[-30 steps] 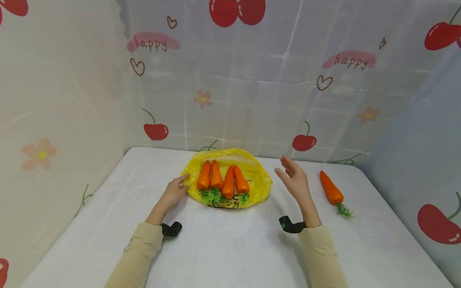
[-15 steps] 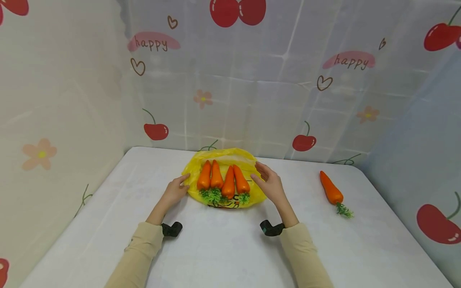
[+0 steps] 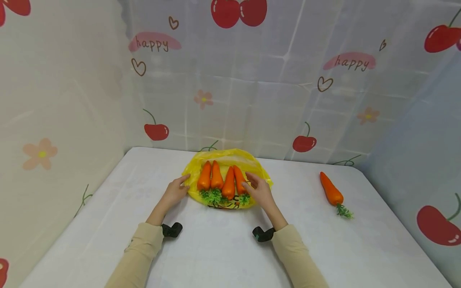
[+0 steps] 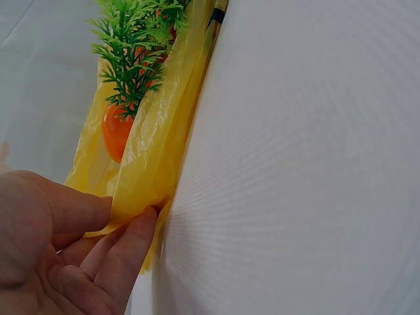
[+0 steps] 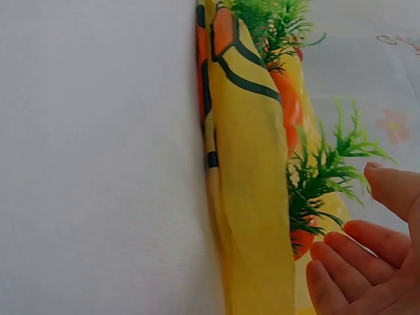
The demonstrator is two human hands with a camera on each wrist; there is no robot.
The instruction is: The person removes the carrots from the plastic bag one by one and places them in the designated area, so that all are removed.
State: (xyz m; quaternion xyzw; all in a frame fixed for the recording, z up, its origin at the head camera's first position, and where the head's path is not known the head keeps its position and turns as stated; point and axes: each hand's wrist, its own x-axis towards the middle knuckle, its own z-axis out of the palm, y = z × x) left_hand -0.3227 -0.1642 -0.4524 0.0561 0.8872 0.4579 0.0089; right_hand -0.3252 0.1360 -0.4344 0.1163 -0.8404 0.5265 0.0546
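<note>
A yellow plastic bag [image 3: 233, 156] lies at the back middle of the table, with several orange carrots [image 3: 204, 178] side by side in its mouth, leafy ends toward me. My left hand [image 3: 175, 192] pinches the left edge of the bag; the left wrist view shows the thumb and fingers on the yellow film [image 4: 154, 138]. Over the right part of the bag, my right hand [image 3: 262, 193] hovers beside the rightmost carrot [image 3: 239, 181], fingers relaxed and apart. In the right wrist view, the fingers [image 5: 341, 262] are close to that carrot's green leaves [image 5: 325, 174]; contact cannot be told.
Another carrot [image 3: 331, 190] lies alone on the right side of the white-covered table [image 3: 216, 248], its leaves toward me. A patterned sheet [image 3: 245, 112] with cherries hangs behind the table, and similar sheets enclose both sides.
My right hand has moved left, from beside the bag to over its right part by the rightmost carrot. The left hand has stayed at the bag's left edge.
</note>
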